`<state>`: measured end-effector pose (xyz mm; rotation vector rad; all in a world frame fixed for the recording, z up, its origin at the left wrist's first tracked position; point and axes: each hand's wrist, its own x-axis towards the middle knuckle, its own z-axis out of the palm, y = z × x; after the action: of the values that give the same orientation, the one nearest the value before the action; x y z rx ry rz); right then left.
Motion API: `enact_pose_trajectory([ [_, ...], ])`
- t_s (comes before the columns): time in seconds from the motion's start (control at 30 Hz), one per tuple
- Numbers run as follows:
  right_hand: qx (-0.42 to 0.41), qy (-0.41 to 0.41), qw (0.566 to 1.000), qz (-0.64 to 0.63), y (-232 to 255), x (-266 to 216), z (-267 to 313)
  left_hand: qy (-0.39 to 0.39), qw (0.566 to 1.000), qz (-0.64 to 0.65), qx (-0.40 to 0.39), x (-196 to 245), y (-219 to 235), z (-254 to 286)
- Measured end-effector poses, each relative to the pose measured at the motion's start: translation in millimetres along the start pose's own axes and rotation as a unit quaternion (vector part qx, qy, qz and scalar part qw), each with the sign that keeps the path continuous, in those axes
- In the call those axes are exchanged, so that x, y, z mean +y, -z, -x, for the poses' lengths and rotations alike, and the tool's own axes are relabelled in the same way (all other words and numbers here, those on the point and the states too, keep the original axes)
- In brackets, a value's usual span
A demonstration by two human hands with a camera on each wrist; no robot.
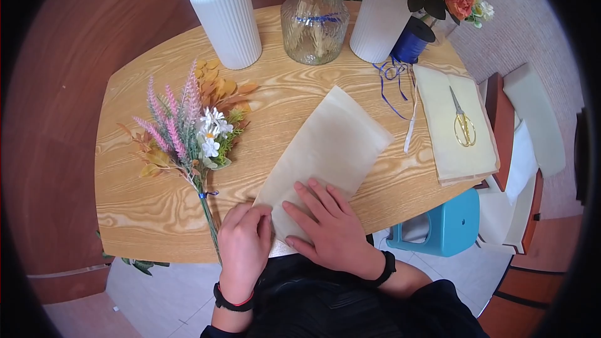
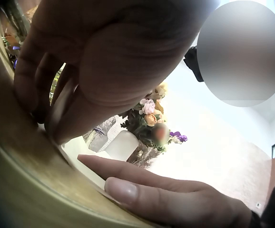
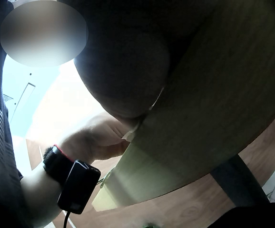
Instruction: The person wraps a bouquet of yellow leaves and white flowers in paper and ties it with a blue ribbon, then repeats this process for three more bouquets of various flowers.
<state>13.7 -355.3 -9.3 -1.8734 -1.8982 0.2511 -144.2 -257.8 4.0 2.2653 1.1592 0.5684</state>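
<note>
A sheet of tan wrapping paper (image 1: 332,134) lies slantwise on the wooden table in the head view, its near end by the table's front edge. My left hand (image 1: 243,238) pinches the paper's near left edge between thumb and curled fingers. Spread over the lower part of the sheet, my right hand (image 1: 325,225) presses it with straight fingers. In the left wrist view, the left fingertips (image 2: 56,135) come down at the paper's edge, close to the right thumb. Left of the paper is a bouquet (image 1: 194,131) of pink spikes, white daisies and orange leaves, its stems tied with blue ribbon.
Along the back stand a white ribbed vase (image 1: 228,22), a glass vase (image 1: 315,25) and a second white vase (image 1: 379,22) beside flowers. A blue ribbon spool (image 1: 413,40) trails ribbon. Gold-handled scissors (image 1: 463,126) rest on stacked paper (image 1: 444,156). A blue stool (image 1: 454,222) stands below.
</note>
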Motion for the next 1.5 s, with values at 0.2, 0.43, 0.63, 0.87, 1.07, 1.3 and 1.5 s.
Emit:
enact_pose_trajectory([
  [0.2,0.001,0.000,1.000,-0.004,0.5,0.3,0.2,-0.021,1.000,-0.007,0.021,-0.5,-0.1,-1.5],
  [0.43,0.001,0.002,1.000,-0.004,0.3,0.1,0.5,0.008,1.000,-0.015,0.020,-0.3,-1.4,-1.0],
  [0.63,0.002,0.004,1.000,-0.003,0.5,0.3,0.7,0.000,0.998,-0.038,0.040,-2.4,-2.5,-1.9],
  [0.87,0.005,0.008,1.000,-0.001,-0.1,0.9,1.1,0.041,0.997,-0.053,0.046,-0.6,-0.8,-0.2],
  [1.07,0.005,0.009,1.000,0.002,-1.1,1.5,1.5,0.043,0.995,-0.068,0.060,0.4,-0.2,-0.2],
  [1.3,0.015,0.008,1.000,-0.013,-0.2,1.0,1.1,0.043,0.995,-0.071,0.062,0.9,-0.6,0.0],
  [1.5,0.016,0.008,1.000,-0.016,0.5,0.1,0.5,0.038,0.995,-0.074,0.063,-0.6,-1.0,0.0],
])
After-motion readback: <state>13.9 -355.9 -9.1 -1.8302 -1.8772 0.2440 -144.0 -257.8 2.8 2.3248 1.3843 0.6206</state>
